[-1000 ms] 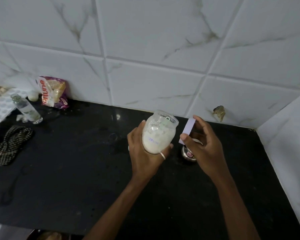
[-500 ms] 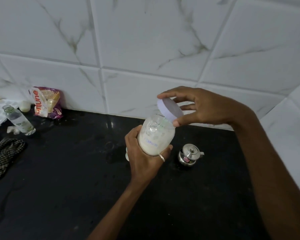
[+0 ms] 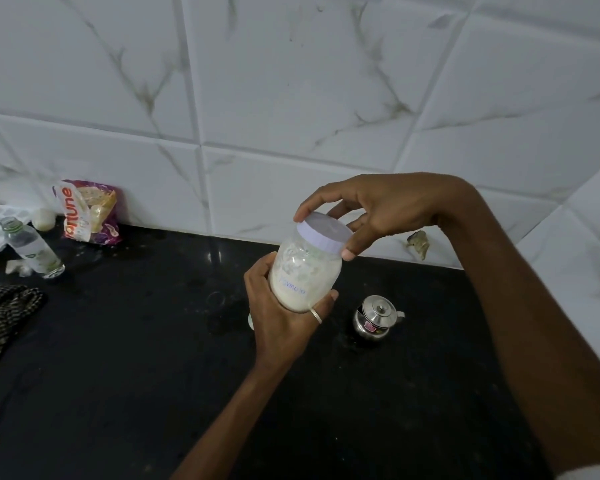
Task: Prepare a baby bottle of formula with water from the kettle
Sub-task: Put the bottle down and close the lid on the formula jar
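My left hand [image 3: 284,317] wraps the clear plastic jar [image 3: 303,275] of white powder above the glossy black counter [image 3: 118,358]. My right hand [image 3: 378,209] pinches its round lilac lid [image 3: 324,233]; a small steel pot [image 3: 374,318] stands nearby.

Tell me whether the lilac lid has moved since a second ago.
Yes. The lilac lid went up from beside the steel pot onto the jar.

L hand [image 3: 284,323] round jar [image 3: 305,275], R fingers [image 3: 347,252] on lid [image 3: 324,233]
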